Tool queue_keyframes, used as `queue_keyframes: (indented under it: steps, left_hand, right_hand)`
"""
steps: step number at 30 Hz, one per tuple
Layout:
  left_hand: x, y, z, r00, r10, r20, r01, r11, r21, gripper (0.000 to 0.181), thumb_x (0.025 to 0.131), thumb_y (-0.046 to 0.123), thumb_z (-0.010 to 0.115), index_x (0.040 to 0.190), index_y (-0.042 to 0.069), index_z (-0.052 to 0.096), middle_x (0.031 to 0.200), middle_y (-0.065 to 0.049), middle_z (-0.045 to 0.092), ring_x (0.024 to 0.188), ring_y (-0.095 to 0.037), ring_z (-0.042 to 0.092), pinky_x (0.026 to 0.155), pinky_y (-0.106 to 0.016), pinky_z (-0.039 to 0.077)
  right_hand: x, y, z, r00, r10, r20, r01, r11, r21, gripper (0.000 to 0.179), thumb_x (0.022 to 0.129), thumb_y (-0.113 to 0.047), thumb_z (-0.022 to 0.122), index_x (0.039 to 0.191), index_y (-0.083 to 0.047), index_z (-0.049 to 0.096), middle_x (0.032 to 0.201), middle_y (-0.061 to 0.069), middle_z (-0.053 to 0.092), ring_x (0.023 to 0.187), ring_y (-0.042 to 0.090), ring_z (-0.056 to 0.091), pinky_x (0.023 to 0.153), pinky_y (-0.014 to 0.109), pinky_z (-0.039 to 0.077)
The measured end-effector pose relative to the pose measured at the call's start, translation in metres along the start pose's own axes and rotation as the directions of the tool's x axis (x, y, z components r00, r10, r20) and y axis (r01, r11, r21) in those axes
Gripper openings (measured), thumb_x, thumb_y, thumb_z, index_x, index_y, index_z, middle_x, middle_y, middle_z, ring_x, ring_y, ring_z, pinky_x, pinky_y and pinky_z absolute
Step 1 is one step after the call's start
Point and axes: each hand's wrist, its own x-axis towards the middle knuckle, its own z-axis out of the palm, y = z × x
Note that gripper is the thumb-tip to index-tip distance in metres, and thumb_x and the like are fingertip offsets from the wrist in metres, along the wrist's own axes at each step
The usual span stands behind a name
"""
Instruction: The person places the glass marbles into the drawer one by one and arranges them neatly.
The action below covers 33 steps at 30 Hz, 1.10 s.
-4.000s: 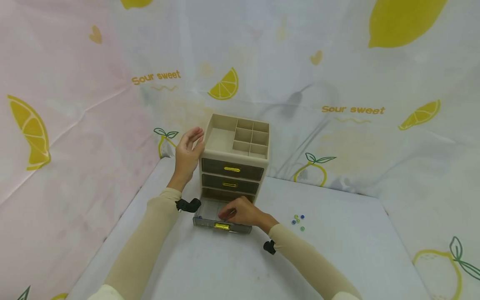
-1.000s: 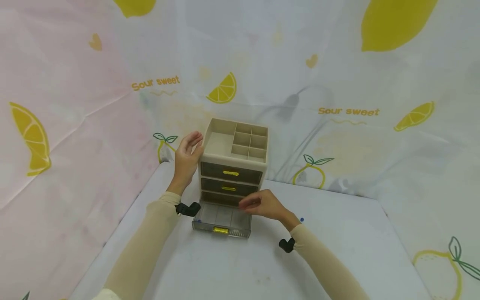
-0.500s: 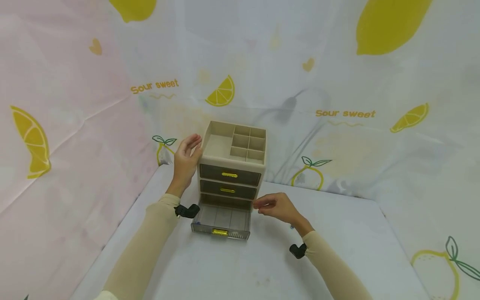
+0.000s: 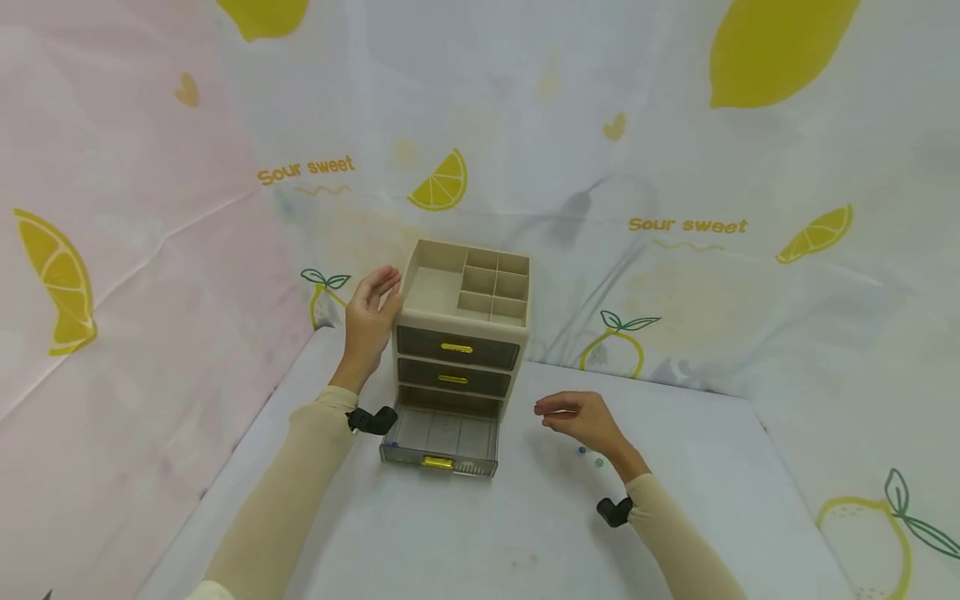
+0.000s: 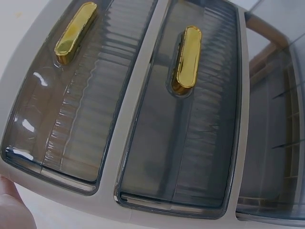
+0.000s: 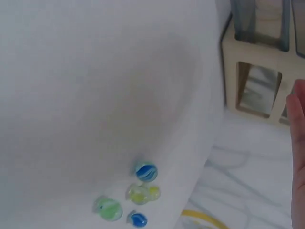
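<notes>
Marbles are lying on the bench below the right grip, which is hanging relaxed, thumb and fingers apart, while the left grip is resting against the drawer unit, so gentle, one-at-a-time pinching is looking safest against rolling.

Two hands, three drawers, five tabletop marbles
</notes>
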Motion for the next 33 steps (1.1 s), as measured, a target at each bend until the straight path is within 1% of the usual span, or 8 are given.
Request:
queue_keyframes:
  steps: [4, 9, 15, 18, 22, 26, 30, 33]
  left_hand:
    - [0.0, 0.0, 0.0, 1.0, -0.007, 0.003, 0.007, 1.0, -0.001, 0.047, 0.093, -0.009, 0.054, 0.138, -0.011, 0.042, 0.136, -0.023, 0.048, 0.132, -0.03, 0.045, 0.112, -0.028, 0.037]
    - [0.0, 0.0, -0.001, 1.0, -0.014, 0.0, 0.014, 1.0, -0.008, 0.047, 0.093, -0.008, 0.054, 0.138, -0.012, 0.041, 0.136, -0.022, 0.048, 0.133, -0.034, 0.043, 0.112, -0.028, 0.037]
    - [0.0, -0.001, -0.001, 1.0, -0.02, -0.002, 0.02, 1.0, 0.002, 0.048, 0.094, -0.007, 0.055, 0.139, -0.012, 0.041, 0.136, -0.022, 0.048, 0.132, -0.03, 0.044, 0.112, -0.028, 0.037]
    - [0.0, -0.001, -0.001, 1.0, -0.018, 0.0, 0.018, 1.0, 0.001, 0.048, 0.094, -0.007, 0.055, 0.139, -0.013, 0.04, 0.136, -0.021, 0.048, 0.132, -0.03, 0.044, 0.112, -0.028, 0.037]
    - [-0.001, -0.002, -0.003, 1.0, -0.015, -0.001, 0.015, 1.0, -0.005, 0.048, 0.094, -0.007, 0.054, 0.139, -0.013, 0.039, 0.137, -0.023, 0.047, 0.133, -0.033, 0.042, 0.112, -0.028, 0.037]
    - [-0.002, -0.001, -0.003, 1.0, -0.019, 0.005, 0.019, 1.0, 0.006, 0.048, 0.094, -0.006, 0.054, 0.139, -0.012, 0.04, 0.137, -0.024, 0.046, 0.133, -0.032, 0.042, 0.112, -0.028, 0.036]
    - [-0.002, -0.001, -0.002, 1.0, -0.013, 0.009, 0.013, 1.0, 0.011, 0.047, 0.094, -0.006, 0.054, 0.139, -0.011, 0.04, 0.137, -0.021, 0.047, 0.133, -0.03, 0.043, 0.113, -0.028, 0.036]
    - [-0.001, -0.001, -0.001, 1.0, -0.005, 0.01, 0.005, 1.0, 0.005, 0.047, 0.094, -0.007, 0.054, 0.139, -0.012, 0.04, 0.137, -0.023, 0.046, 0.132, -0.029, 0.044, 0.113, -0.028, 0.036]
  right_hand:
    - [-0.009, 0.008, -0.013, 0.998, -0.002, -0.06, 0.0, 0.999, -0.033, 0.022, 0.084, 0.0, 0.074, 0.106, 0.002, 0.072, 0.103, 0.016, 0.072, 0.097, 0.045, 0.065, 0.08, 0.032, 0.061]
    - [-0.021, 0.02, -0.03, 0.99, 0.03, -0.136, -0.042, 0.995, -0.086, 0.023, 0.084, 0.003, 0.073, 0.107, 0.005, 0.071, 0.105, 0.019, 0.071, 0.098, 0.037, 0.068, 0.081, 0.026, 0.06]
    - [-0.035, 0.035, -0.045, 0.973, 0.055, -0.226, -0.083, 0.989, -0.119, 0.027, 0.082, 0.005, 0.073, 0.109, 0.008, 0.069, 0.105, 0.023, 0.07, 0.097, 0.037, 0.068, 0.081, 0.023, 0.059]
    - [-0.041, 0.039, -0.05, 0.962, 0.076, -0.263, -0.119, 0.981, -0.151, 0.028, 0.082, 0.004, 0.075, 0.109, 0.007, 0.069, 0.102, 0.021, 0.071, 0.095, 0.033, 0.07, 0.08, 0.02, 0.058]
    - [-0.047, 0.043, -0.053, 0.952, 0.109, -0.287, -0.167, 0.968, -0.189, 0.027, 0.081, 0.003, 0.075, 0.108, 0.006, 0.07, 0.1, 0.018, 0.072, 0.092, 0.027, 0.071, 0.079, 0.019, 0.058]
    - [-0.053, 0.047, -0.055, 0.943, 0.143, -0.3, -0.209, 0.957, -0.203, 0.027, 0.08, 0.005, 0.075, 0.107, 0.005, 0.07, 0.1, 0.018, 0.072, 0.092, 0.027, 0.071, 0.077, 0.019, 0.058]
    - [-0.057, 0.053, -0.056, 0.94, 0.181, -0.29, -0.248, 0.946, -0.211, 0.028, 0.08, 0.005, 0.075, 0.108, 0.003, 0.071, 0.101, 0.016, 0.072, 0.094, 0.028, 0.07, 0.077, 0.018, 0.057]
    - [-0.058, 0.057, -0.056, 0.935, 0.21, -0.286, -0.276, 0.937, -0.213, 0.029, 0.081, 0.005, 0.074, 0.109, 0.002, 0.071, 0.102, 0.015, 0.072, 0.096, 0.029, 0.069, 0.078, 0.018, 0.057]
